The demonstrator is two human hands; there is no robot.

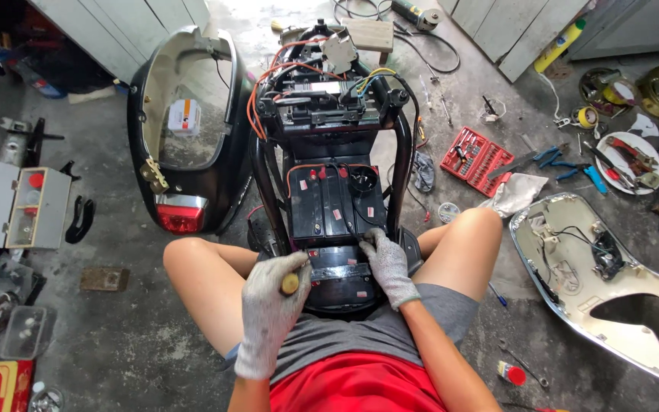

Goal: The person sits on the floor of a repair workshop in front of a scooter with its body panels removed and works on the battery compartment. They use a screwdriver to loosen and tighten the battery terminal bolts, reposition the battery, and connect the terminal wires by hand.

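On the far left of the concrete floor (139, 336) we see a white box (17, 207) with compartments and, nearer the middle, a black rear body shell (184, 130) with its red tail lamp, lying open side up; it looks parked there to keep it clear of the work.

Our left hand (268, 309), in a grey knit glove, is closed in a fist around a tool with a yellow-tipped handle (290, 284), its working end hidden below the fist. The grip looks set for pressing down or turning at the metal strap (341, 271) that crosses the near end of the battery pack (329, 206).

Between our knees stands the stripped scooter frame (329, 152), close in so both hands reach it. The pack is a row of black blocks with small red and white labels, seated low between black tubes, with orange, yellow and blue wires looping above it.

Our right hand (387, 263), also gloved, lies curled on the strap's right end, fingers bent down, seemingly steadying it; we cannot tell whether it pinches anything.

Further right lie a red socket set (476, 159), blue-handled pliers (566, 164) and a white body panel (604, 282), inner side up, within arm's reach.
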